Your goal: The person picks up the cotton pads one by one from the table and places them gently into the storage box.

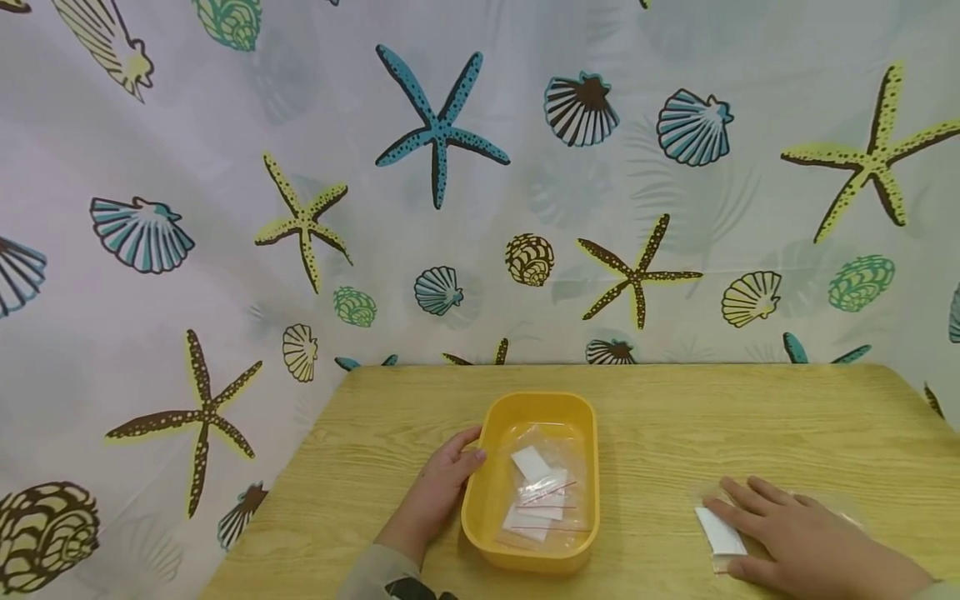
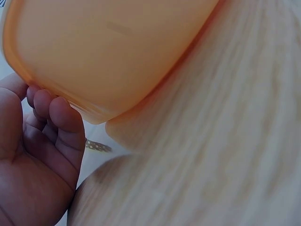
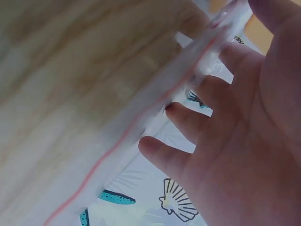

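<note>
A yellow plastic tub stands on the table, in front of me. My left hand grips its left side, thumb at the rim; the left wrist view has the fingers curled against the tub wall. Inside the tub lie several clear zip bags with red seal lines and white pieces in them. To the right, my right hand rests with spread fingers on another clear zip bag on the table. A white piece shows beside the index finger; the palm hides part of the bag.
The wood-grain table runs back to a white curtain printed with starfish and shells. The curtain also hangs along the left side. Bare wood lies between the tub and the right hand.
</note>
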### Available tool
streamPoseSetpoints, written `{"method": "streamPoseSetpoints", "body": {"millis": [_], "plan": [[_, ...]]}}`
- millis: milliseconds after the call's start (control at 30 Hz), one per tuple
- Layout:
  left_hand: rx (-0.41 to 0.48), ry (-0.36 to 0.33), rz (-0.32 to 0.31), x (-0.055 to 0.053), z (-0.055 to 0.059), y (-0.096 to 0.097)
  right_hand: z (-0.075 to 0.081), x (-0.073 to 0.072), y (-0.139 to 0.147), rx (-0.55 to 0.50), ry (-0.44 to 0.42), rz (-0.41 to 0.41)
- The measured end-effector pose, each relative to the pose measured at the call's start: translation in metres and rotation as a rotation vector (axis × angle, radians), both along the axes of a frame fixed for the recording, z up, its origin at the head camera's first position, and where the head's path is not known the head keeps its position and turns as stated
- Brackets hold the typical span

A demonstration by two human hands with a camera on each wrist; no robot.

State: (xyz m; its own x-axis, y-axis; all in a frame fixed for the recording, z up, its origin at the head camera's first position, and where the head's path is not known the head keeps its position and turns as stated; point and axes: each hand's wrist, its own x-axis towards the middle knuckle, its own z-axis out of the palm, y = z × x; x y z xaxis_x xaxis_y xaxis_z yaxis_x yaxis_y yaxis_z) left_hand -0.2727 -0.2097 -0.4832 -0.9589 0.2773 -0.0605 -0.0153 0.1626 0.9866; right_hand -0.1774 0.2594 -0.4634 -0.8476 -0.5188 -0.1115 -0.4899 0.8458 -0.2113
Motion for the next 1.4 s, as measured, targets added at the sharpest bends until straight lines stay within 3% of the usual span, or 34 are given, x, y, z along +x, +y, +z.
{"method": "streamPoseSetpoints", "body": {"millis": [300,633,900,1233,1400], "plan": [[-0.008,-0.013,0.016,0.000,-0.001,-0.002,-0.004,-0.002,0.000,0.045,0.097,0.072],[0.008,0.013,-0.007,0.000,-0.002,0.000,-0.002,-0.005,0.002,0.046,0.136,0.098],[0.077,-0.008,-0.027,-0.001,-0.003,-0.002,0.004,-0.005,-0.004,0.004,0.145,0.048],[0.064,-0.011,-0.019,-0.001,-0.003,-0.002,0.015,-0.008,-0.027,-0.063,0.146,0.012],[0.057,-0.008,-0.016,-0.001,-0.001,-0.001,0.020,-0.010,-0.039,-0.087,0.189,0.003]]}}
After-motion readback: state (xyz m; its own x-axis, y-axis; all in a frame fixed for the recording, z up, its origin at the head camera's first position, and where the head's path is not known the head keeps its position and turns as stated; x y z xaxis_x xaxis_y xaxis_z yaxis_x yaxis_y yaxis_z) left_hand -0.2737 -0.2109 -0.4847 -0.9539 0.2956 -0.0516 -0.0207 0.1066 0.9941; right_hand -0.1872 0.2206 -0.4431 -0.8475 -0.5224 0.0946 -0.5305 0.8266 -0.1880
